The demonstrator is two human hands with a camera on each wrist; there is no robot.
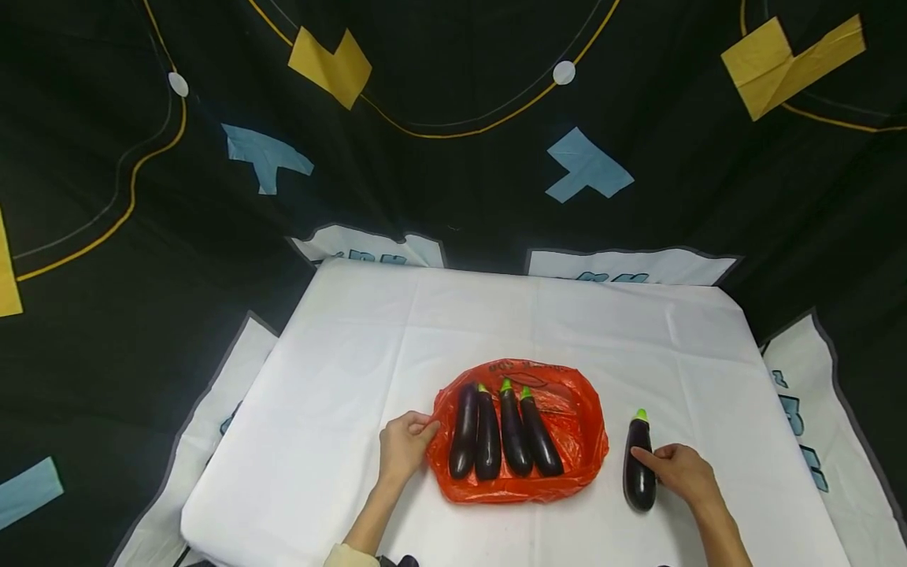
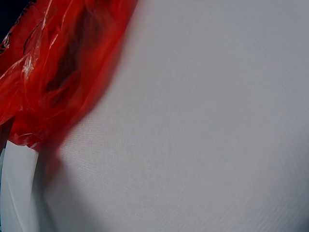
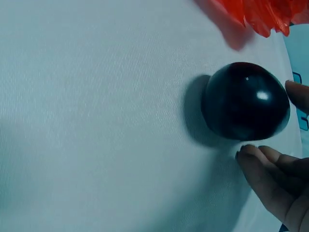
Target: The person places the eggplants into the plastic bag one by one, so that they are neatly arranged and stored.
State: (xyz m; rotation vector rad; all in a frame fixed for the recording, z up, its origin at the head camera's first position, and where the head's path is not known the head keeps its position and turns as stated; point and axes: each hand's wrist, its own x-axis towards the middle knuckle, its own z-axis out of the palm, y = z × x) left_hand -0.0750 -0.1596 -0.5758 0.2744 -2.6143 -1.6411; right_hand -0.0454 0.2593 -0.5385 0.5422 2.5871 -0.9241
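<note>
Several dark eggplants (image 1: 513,437) lie side by side on a red plastic bag (image 1: 581,472), most showing green stem ends at the top. My left hand (image 1: 405,449) pinches the bag's left edge between thumb and fingers. To the right of the bag, a single eggplant (image 1: 639,472) lies on the white table, its green tip pointing away from me. My right hand (image 1: 683,475) holds that eggplant, thumb on one side and fingers on the other. The right wrist view shows its rounded dark end (image 3: 245,101). The left hand is not visible in the left wrist view.
A white cloth covers the table (image 1: 482,307). Black fabric (image 1: 453,189) with yellow and blue tape pieces hangs behind and at the sides. White printed edges (image 1: 631,265) of the fabric show along the table's back and sides.
</note>
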